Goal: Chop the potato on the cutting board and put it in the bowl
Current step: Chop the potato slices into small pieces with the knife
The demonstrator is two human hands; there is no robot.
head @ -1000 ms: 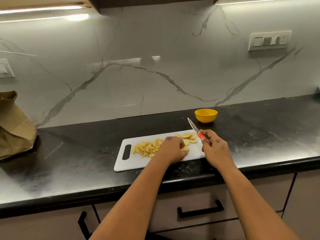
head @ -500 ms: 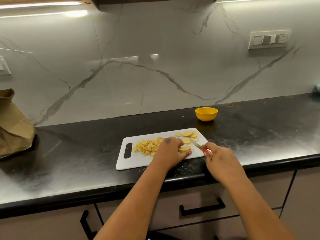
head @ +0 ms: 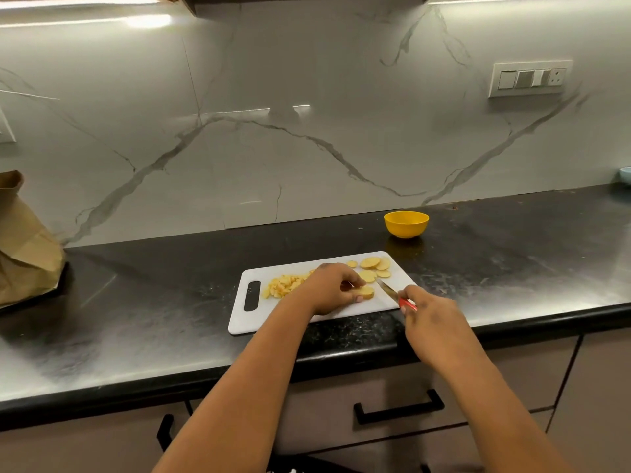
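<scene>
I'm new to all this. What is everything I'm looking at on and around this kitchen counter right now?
cutting board: one, white, on the black counter near its front edge
diced potato: one pile, yellow, on the board's left part
potato slices: several, pale yellow, at the board's far right corner
potato piece: one, yellow, under the left fingers
knife: one, steel blade, red handle, on the board's right side
bowl: one, yellow, behind the board
paper bag: one, brown, far left
switch panel: one, white, on the marble wall
left hand: holds the potato piece
right hand: grips the knife
</scene>
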